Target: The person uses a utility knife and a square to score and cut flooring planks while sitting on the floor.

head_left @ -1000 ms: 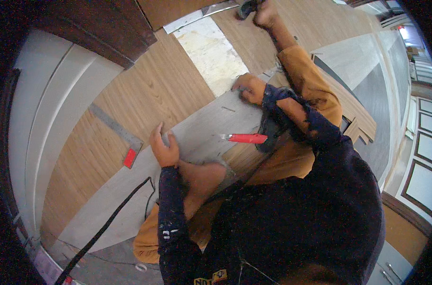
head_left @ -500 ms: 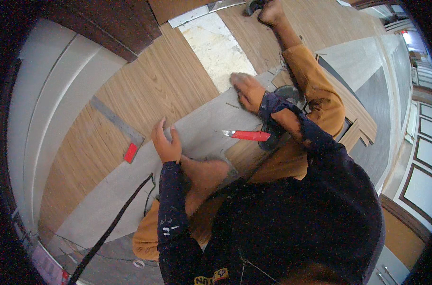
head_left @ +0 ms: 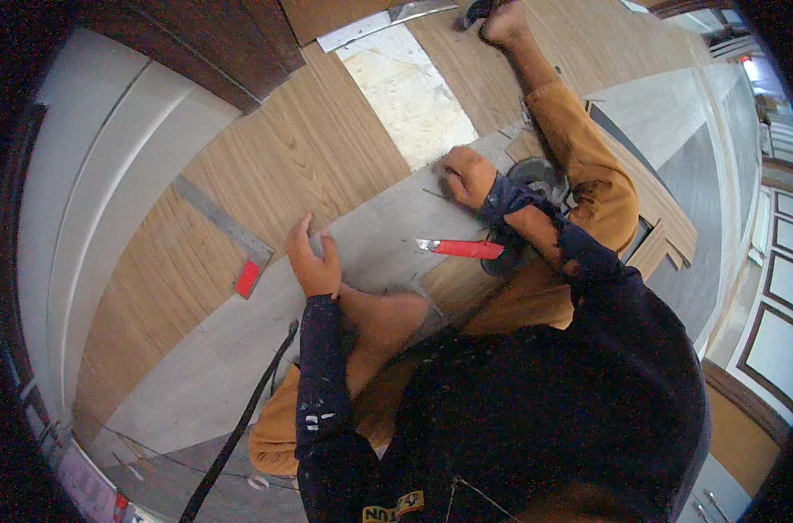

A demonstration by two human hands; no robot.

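Observation:
My left hand (head_left: 315, 260) rests by my bare foot, its thumb and fingers apart and nothing in it. Over the grey strip of floor (head_left: 366, 228), close to the corner of a pale bare patch (head_left: 410, 91), is my right hand (head_left: 471, 179). Its fingers bend downward and are blurred, so I cannot tell if they hold anything. A red utility knife (head_left: 466, 249), blade out to the left, lies between my hands, nearer the right forearm. Left of my left hand, a metal square (head_left: 215, 218) with a red handle lies across wood-look planks (head_left: 283, 148).
Dark round objects (head_left: 540, 179) sit beside my right wrist, partly covered by the sleeve. Cut plank pieces (head_left: 662, 235) are stacked beyond my right knee. A black cord (head_left: 240, 427) runs at the lower left. A white moulded base (head_left: 139, 166) borders the floor on the left.
My right hand has drawn back slightly from the pale patch, and its fingers have curled in. My left hand keeps its place by the foot. The whole view has shifted a little.

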